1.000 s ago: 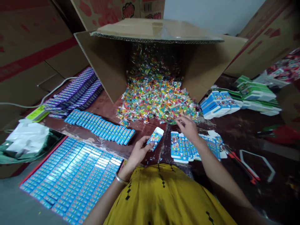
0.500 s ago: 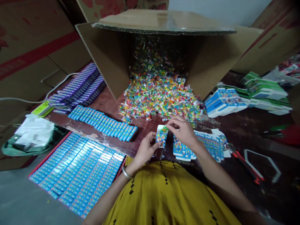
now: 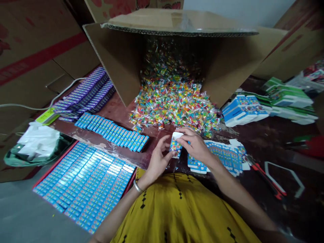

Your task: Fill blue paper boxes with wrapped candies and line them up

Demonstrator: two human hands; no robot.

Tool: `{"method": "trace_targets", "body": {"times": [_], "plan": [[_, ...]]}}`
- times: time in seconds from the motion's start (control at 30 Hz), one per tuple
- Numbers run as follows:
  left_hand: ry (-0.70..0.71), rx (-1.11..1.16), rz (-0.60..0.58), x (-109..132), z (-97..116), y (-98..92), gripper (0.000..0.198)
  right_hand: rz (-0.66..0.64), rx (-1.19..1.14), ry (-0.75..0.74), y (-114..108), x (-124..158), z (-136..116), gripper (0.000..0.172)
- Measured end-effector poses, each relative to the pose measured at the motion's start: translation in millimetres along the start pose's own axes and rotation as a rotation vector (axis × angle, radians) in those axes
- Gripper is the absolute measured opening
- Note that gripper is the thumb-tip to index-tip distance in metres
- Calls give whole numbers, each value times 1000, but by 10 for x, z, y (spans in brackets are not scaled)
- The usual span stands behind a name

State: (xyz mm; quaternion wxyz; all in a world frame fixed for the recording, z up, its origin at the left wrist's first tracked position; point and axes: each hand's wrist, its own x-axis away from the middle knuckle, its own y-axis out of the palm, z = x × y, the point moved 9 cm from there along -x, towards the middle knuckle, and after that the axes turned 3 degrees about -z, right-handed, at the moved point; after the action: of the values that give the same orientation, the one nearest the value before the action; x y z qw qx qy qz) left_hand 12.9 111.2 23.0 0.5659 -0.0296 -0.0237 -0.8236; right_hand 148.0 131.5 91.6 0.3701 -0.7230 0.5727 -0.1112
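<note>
Between my two hands stands a small blue candy box (image 3: 175, 147) with its white top flap raised. My left hand (image 3: 160, 156) grips it from the left, thumb across the front. At the upper right edge of the box, my right hand (image 3: 193, 143) has its fingers closed on the top by the flap. Flattened blue cartons (image 3: 225, 157) lie in an overlapping row under and beyond my right wrist. Just past my hands spreads a heap of clear-wrapped colourful candies (image 3: 174, 108); the inside of the box is hidden from view.
A big cardboard carton (image 3: 227, 64) lies open behind the candies. Filled blue boxes (image 3: 111, 131) form a row at left, with a tray of more (image 3: 83, 182) below. Purple boxes (image 3: 86, 91) stand farther back. A red-handled tool (image 3: 268, 180) and blue cartons (image 3: 244, 109) lie right.
The candy packet pinched in my right hand over the box is out of sight now. My right hand has moved down and closed on the box's top; the box is slightly turned.
</note>
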Motion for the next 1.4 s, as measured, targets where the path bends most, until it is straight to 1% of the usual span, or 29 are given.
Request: {"method": "trace_targets", "body": {"times": [0.07,0.13,0.2,0.27,0.33,0.4,0.47,0.57,0.63,0.67,0.73,0.77,0.87,1.03,1.17,1.3,1.4], "plan": [[18,44,40,10,57,-35,61,1,-134,55,40,42,54,22],[27,92,42,12,96,-43,58,36,-300,176,85,118,184,24],[18,144,14,6,97,-22,56,75,-466,287,174,217,312,30],[-3,201,-33,-3,63,22,53,109,-568,339,277,302,379,32],[-24,254,-77,-6,15,67,47,146,-577,346,334,353,394,27],[-42,293,-113,-3,-28,104,42,178,-507,322,332,366,364,16],[-59,295,-131,4,-57,124,39,197,-425,279,299,351,310,13],[-55,273,-92,11,-49,93,36,206,-380,243,276,324,258,12],[-37,283,-40,17,-27,52,36,235,-450,255,279,322,268,6],[-32,295,-21,21,-19,39,37,256,-505,266,282,325,281,8],[-32,309,-1,31,-16,24,39,278,-607,283,300,321,302,17],[-32,304,2,36,-16,20,39,264,-634,286,317,310,303,18],[-24,224,10,50,-12,0,37,178,-626,306,363,268,314,14],[27,27,54,75,33,-49,37,86,-654,421,412,261,455,20],[18,0,2,98,42,2,41,24,-736,486,467,253,580,21],[5,9,-43,107,42,35,48,-6,-780,492,485,222,644,20],[-4,4,-43,103,23,23,52,-17,-670,427,442,195,567,20]]}}
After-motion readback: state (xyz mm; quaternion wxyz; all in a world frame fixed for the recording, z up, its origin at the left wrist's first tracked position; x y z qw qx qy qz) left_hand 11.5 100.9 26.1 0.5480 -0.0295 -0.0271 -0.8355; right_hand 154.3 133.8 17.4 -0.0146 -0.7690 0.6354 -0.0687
